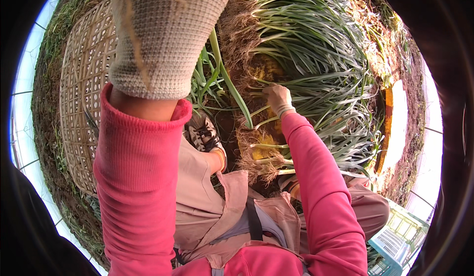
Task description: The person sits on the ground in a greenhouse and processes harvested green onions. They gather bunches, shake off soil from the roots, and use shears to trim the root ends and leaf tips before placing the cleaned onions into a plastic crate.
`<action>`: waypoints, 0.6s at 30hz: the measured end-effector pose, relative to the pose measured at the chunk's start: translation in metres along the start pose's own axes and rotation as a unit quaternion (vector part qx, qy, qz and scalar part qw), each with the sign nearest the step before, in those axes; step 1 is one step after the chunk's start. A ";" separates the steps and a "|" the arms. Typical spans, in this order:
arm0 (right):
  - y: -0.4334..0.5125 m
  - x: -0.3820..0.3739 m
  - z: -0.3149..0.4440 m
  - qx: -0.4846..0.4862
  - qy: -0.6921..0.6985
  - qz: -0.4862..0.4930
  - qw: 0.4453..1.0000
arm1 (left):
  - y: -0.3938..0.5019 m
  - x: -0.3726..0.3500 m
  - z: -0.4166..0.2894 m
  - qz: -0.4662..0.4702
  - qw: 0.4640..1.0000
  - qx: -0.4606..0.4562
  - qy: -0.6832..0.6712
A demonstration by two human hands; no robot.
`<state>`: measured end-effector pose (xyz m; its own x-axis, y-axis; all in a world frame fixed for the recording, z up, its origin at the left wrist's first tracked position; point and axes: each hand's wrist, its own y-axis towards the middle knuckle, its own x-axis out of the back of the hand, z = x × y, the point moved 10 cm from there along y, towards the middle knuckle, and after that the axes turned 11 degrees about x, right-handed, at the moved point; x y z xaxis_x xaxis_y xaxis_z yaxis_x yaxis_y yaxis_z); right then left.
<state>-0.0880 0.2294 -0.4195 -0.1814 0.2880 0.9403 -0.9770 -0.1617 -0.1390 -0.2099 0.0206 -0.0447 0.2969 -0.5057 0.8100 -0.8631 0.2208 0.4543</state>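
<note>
My left hand (166, 39), in a dirty beige knit glove, is raised close to the camera at the upper left; its fingers run out of the frame. My right hand (277, 95) rests near the root end of green stalks in the middle. It seems to touch a thin white stalk, but its fingertips are partly hidden. Long-leaved allium plants (314, 35), like leeks or green onions, lie in a dense row with brown roots (240, 32) to the left. Thicker white stalks (274, 161) with bushy roots lie by my right forearm. A single stalk (233, 87) slants between my hands.
A woven bamboo basket (79, 102) lies at the left, partly behind my left arm. My shoe (203, 131) stands on soil left of the plants. Yellow-painted boards (388, 124) show under and beyond the leaves. A light-blue plastic crate (394, 239) is at the lower right.
</note>
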 end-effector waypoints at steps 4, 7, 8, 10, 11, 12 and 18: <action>0.002 0.005 -0.001 -0.072 0.048 0.021 0.996 | -0.002 0.001 0.002 0.003 1.000 0.003 0.006; -0.003 0.010 -0.007 -0.096 0.076 -0.043 0.992 | -0.001 0.002 0.000 0.003 1.000 0.000 0.004; -0.006 0.010 -0.011 -0.095 0.090 -0.084 0.988 | 0.000 0.002 -0.002 0.004 1.000 -0.002 0.002; -0.008 0.015 -0.010 -0.132 0.160 -0.122 0.971 | -0.001 0.001 0.001 0.005 1.000 0.001 0.004; -0.008 0.017 -0.009 -0.152 0.194 -0.141 0.959 | -0.001 0.000 0.001 0.006 1.000 0.002 0.005; -0.006 0.019 -0.003 -0.122 0.195 -0.148 0.962 | -0.001 -0.002 0.000 0.007 1.000 0.000 0.001; 0.026 0.015 0.054 -0.041 0.058 -0.051 0.996 | -0.005 0.007 0.005 0.008 1.000 0.009 0.017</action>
<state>-0.1099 0.1788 -0.3925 -0.0887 0.4067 0.9093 -0.9959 -0.0508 -0.0745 -0.2054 0.0117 -0.0428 0.2967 -0.4742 0.8290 -0.8749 0.2130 0.4350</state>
